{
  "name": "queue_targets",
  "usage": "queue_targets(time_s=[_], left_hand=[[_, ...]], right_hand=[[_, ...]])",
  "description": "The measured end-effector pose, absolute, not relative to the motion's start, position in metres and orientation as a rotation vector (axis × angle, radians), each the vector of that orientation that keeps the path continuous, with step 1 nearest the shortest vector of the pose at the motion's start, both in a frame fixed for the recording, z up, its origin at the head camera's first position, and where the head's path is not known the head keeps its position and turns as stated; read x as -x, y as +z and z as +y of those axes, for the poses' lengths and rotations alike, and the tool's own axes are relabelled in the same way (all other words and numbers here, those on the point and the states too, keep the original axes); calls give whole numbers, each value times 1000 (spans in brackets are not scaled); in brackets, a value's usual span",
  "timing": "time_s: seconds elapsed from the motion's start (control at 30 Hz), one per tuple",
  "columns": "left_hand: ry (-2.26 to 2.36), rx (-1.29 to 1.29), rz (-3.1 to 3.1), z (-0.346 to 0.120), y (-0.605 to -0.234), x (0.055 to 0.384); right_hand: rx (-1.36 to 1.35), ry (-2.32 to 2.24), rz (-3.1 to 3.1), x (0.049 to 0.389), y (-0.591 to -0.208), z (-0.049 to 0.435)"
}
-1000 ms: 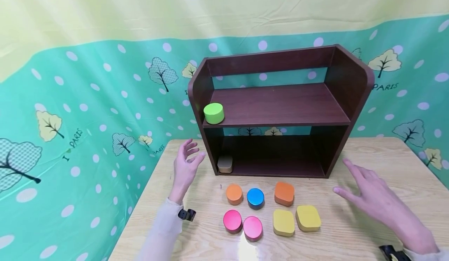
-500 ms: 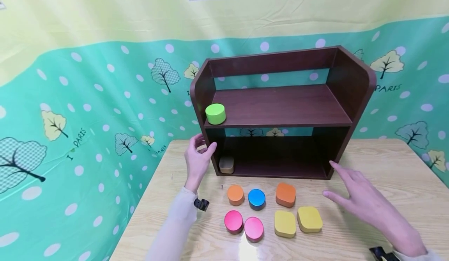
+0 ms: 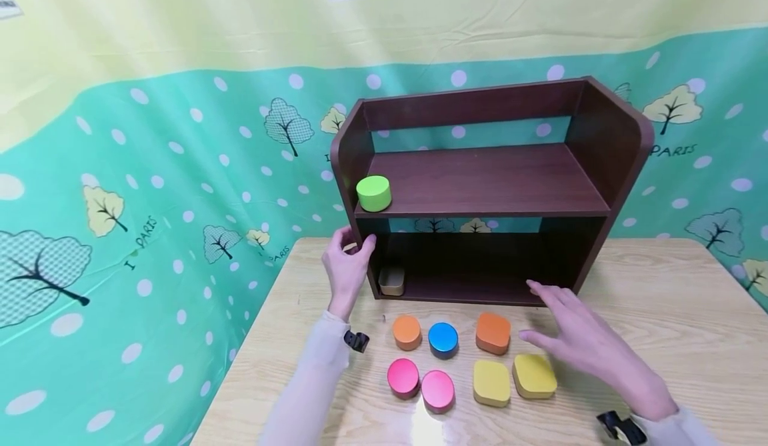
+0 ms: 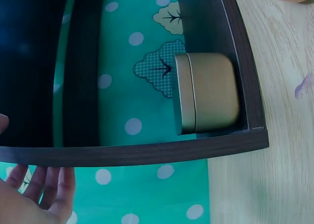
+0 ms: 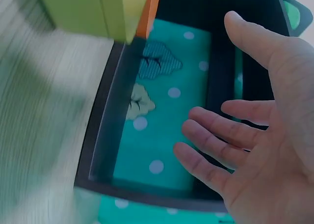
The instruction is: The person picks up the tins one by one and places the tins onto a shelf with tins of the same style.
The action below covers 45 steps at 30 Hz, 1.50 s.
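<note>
My left hand (image 3: 349, 269) holds the left side panel of a dark brown two-tier shelf (image 3: 480, 179), thumb on the inner side and fingers (image 4: 66, 185) on the outer. A gold square tin (image 4: 216, 91) with a lid sits in the lower tier's left corner, close to that hand. On the upper tier's left end stands a green round tin (image 3: 374, 194). My right hand (image 3: 585, 339), fingers extended and apart, hovers before the shelf's lower right. It is nearest to two yellow square tins (image 3: 534, 376) and an orange square tin (image 3: 493, 333) and holds nothing.
On the wooden table (image 3: 270, 313) before the shelf lie an orange round tin (image 3: 407, 333), a blue round tin (image 3: 443, 340) and two pink round tins (image 3: 403, 378). A patterned curtain (image 3: 180, 166) hangs behind and to the left.
My left hand has moved right to the shelf's left panel and taken hold of it. The right hand has moved left, from beside the shelf to its front. The tins keep their places.
</note>
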<state>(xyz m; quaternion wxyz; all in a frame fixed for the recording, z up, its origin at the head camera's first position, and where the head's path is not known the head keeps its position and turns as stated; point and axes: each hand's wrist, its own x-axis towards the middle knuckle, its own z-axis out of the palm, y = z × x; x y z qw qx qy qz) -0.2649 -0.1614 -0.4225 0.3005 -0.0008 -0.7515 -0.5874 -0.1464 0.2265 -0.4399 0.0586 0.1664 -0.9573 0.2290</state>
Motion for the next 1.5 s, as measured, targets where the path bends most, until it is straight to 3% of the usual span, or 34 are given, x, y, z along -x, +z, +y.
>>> queue_targets(time_s=[0.6,1.5], left_hand=[[-1465,-4,-1968,-158,-422,273],[-1343,-114,-1995,-157,-416,281]], right_hand=[[-703,758,-2991,168,-458,156],[-918,722,-3085,187,-480,120]])
